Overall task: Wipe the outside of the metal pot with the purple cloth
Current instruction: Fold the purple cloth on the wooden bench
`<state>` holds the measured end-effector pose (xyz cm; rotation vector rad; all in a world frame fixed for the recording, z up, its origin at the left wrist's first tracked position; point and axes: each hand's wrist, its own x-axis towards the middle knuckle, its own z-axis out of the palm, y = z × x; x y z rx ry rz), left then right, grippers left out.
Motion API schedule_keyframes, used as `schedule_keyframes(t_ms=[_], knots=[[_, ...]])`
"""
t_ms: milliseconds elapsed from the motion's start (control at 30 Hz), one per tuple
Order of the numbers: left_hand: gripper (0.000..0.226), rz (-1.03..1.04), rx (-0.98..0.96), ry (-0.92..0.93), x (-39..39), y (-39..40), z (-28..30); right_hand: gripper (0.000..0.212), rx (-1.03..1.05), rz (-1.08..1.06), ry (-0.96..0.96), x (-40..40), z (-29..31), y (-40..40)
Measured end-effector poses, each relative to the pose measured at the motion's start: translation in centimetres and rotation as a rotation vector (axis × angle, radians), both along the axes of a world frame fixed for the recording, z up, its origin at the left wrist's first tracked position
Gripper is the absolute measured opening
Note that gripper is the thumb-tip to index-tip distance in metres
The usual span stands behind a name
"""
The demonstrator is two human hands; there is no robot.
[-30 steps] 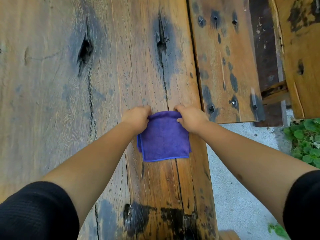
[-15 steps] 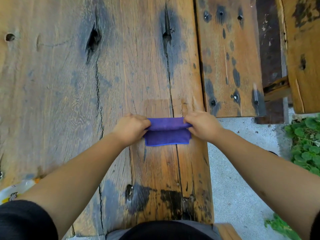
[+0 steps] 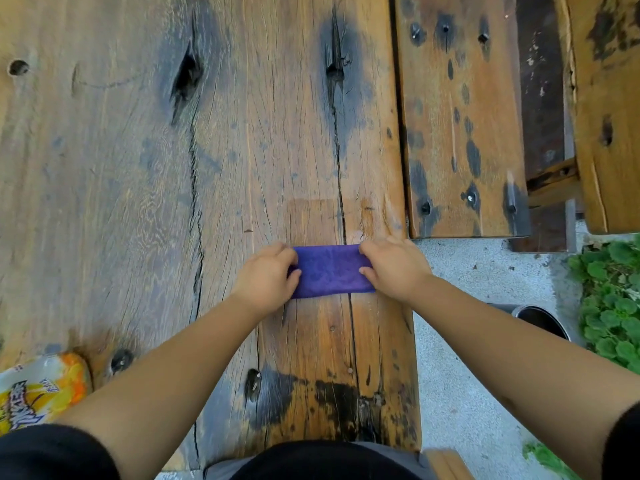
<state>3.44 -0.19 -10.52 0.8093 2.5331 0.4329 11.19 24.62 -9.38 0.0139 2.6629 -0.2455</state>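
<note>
Two hands work the purple cloth point(image 3: 330, 271), which lies as a narrow folded strip on the wooden table point(image 3: 242, 150), near the table's 5 o'clock corner and close to the person. The step in hand appears to be folding the cloth into a compact pad before wiping.

Procedure for a good fold: keep both short ends aligned, press the crease flat against the wood, and hold the layers square so that the pad does not spread when lifted. A firm pad gives an even wiping face on a curved pot wall.

Left hand point(image 3: 266, 278): placed at the cloth's 9 o'clock end, fingers curled nearly closed, thumb and fingertips pinching the end of the strip. Right hand point(image 3: 391, 268): placed at the 3 o'clock end, fingers bent and partly closed, fingertips pressing on the top layer, thumb at the near edge. Whether the right hand grips under the cloth cannot be told.

At 4 o'clock from the cloth, off the table and low on the concrete ground point(image 3: 467, 341), a dark round metal rim shows; this is probably the metal pot point(image 3: 540, 320), mostly hidden by the right forearm. A snack packet point(image 3: 38, 393) lies at the table's 8 o'clock edge.
</note>
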Motion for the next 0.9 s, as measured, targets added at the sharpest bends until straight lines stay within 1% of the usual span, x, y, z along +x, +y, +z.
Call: schedule_keyframes(t_ms=[67, 100, 167, 233, 300, 333, 367, 400, 467, 533, 633, 700, 767, 800, 900], knots=[[0.038, 0.106, -0.024, -0.005, -0.6, 0.5, -0.1, 0.039, 0.021, -0.05, 0.017, -0.5, -0.2, -0.5], [0.045, 0.122, -0.06, -0.03, -0.9, 0.7, -0.3, 0.046, 0.017, -0.081, 0.002, -0.8, -0.3, -0.8], [0.05, 0.094, -0.134, -0.088, -1.4, 1.0, -0.6, 0.053, -0.018, -0.16, -0.058, -1.4, -0.4, -1.1], [0.045, 0.075, -0.164, -0.153, -1.7, 1.0, -0.9, 0.045, -0.04, -0.21, -0.097, -1.6, -0.5, -1.2], [0.035, 0.069, -0.142, -0.21, -1.8, 0.9, -1.0, 0.027, -0.047, -0.21, -0.092, -1.6, -0.6, -1.1], [0.025, 0.082, -0.103, -0.238, -1.7, 0.9, -1.0, 0.021, -0.063, -0.209, -0.091, -1.5, -0.6, -1.0], [0.013, 0.119, -0.05, -0.277, -1.7, 0.9, -0.9, 0.02, -0.094, -0.211, -0.094, -1.3, -0.5, -0.9], [0.01, 0.172, 0.008, -0.325, -1.5, 0.9, -0.7, 0.019, -0.142, -0.216, -0.097, -1.1, -0.4, -0.8], [0.019, 0.301, 0.104, -0.423, -1.0, 0.9, -0.4, 0.018, -0.264, -0.27, -0.099, -0.6, -0.2, -0.7], [0.014, 0.407, 0.178, -0.51, -0.7, 0.9, 0.1, 0.017, -0.414, -0.428, -0.086, -0.1, 0.1, -0.6], [0.015, 0.55, 0.264, -0.573, -0.6, 1.2, 0.7, 0.018, -0.675, -0.757, -0.035, 0.1, 0.8, -1.1], [0.013, 0.629, 0.295, -0.613, -0.5, 1.7, 1.3, 0.02, -0.754, -0.871, 0.011, 0.0, 1.2, -1.4], [0.004, 0.707, 0.345, -0.718, -0.1, 2.3, 2.0, 0.022, -0.765, -0.891, 0.065, -0.1, 1.9, -1.9], [0.003, 0.748, 0.388, -0.79, 0.1, 2.6, 2.4, 0.023, -0.76, -0.868, 0.098, -0.1, 2.3, -2.3], [0.007, 0.776, 0.557, -1.014, 1.1, 3.6, 3.4, 0.026, -0.746, -0.686, 0.153, 0.3, 4.1, -4.1]])
